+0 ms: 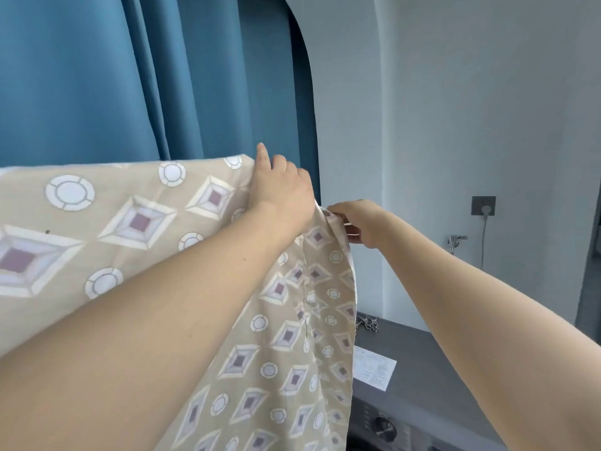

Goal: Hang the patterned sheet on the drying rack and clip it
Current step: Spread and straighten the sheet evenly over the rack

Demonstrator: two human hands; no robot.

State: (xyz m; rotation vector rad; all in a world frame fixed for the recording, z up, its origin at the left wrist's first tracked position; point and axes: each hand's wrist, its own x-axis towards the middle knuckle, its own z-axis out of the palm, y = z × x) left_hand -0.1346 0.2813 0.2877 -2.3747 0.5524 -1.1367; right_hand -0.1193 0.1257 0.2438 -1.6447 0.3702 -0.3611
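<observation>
Sheet (136, 229), thin beige cotton with diamond and ring print, spans frame's left and centre, draping down. Left hand (281, 187) grips its top edge; right hand (361, 222) pinches the bunched corner mid-right.

**What else we see in the room**

We see a big blue curtain (97, 76) beside a white wall (455, 109). A plug sits in a grey socket (483, 206). A white paper (374, 369) lies on the grey counter (422, 362), above a washer knob (385, 429).
</observation>
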